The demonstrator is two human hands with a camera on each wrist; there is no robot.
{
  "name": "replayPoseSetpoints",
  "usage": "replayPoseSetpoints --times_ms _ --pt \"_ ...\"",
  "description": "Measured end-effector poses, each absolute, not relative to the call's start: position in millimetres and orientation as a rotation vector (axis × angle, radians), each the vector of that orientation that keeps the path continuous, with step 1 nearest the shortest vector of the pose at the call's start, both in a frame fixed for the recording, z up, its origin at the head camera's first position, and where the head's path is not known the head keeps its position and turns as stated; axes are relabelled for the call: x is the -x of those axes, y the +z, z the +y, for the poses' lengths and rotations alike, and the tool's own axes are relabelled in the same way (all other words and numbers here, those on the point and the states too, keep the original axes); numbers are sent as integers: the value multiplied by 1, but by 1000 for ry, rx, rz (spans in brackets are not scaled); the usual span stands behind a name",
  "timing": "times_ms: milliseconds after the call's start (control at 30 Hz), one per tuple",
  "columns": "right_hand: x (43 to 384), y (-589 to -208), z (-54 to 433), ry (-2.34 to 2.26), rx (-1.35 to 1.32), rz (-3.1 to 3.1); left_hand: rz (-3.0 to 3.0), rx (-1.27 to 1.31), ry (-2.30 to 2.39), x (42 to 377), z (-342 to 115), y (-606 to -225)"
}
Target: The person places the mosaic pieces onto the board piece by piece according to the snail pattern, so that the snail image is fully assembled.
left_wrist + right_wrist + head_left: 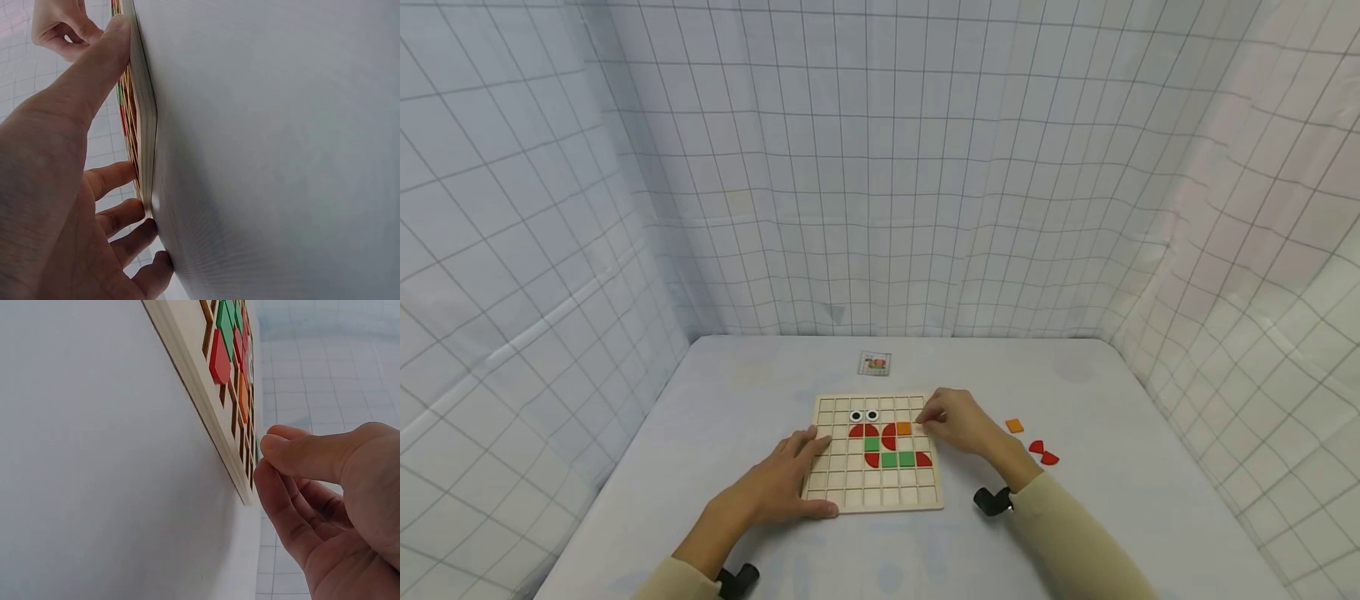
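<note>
A square wooden grid board (846,500) lies on the table, with red quarter-circle, green square and orange square tiles plus two eye discs in its cells. My left hand (786,483) rests at the board's near left corner. Its thumb (106,56) lies along the near edge, and its spread fingers touch the left edge. Above the right side of the grid, my right hand (958,421) brings thumb and forefinger together, close beside an orange tile (904,428). In the right wrist view, its fingertips (275,447) meet; I cannot tell whether a tile is between them.
A small picture card (875,363) lies beyond the board. To the right of my right wrist are a loose orange square (1015,425) and two red quarter-circles (1049,458). Grid-patterned white curtains (880,208) stand behind and beside the table.
</note>
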State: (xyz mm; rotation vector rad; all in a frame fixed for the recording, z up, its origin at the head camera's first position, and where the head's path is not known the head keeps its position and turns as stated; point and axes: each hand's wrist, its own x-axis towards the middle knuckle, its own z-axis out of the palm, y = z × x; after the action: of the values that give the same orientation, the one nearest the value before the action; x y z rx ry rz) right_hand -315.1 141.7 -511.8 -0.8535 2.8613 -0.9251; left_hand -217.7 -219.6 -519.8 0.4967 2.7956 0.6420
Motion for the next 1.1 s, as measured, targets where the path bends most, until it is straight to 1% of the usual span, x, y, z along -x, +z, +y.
replayPoseSetpoints --times_ms 333,767,1100 --pt "317 -514 185 -911 875 2901 2791 -495 652 216 -220 -523" --pt "316 -517 248 -877 645 2898 2787 -518 653 215 -221 -519" --pt "312 -518 290 -833 575 2857 2792 -502 645 216 -220 -518"
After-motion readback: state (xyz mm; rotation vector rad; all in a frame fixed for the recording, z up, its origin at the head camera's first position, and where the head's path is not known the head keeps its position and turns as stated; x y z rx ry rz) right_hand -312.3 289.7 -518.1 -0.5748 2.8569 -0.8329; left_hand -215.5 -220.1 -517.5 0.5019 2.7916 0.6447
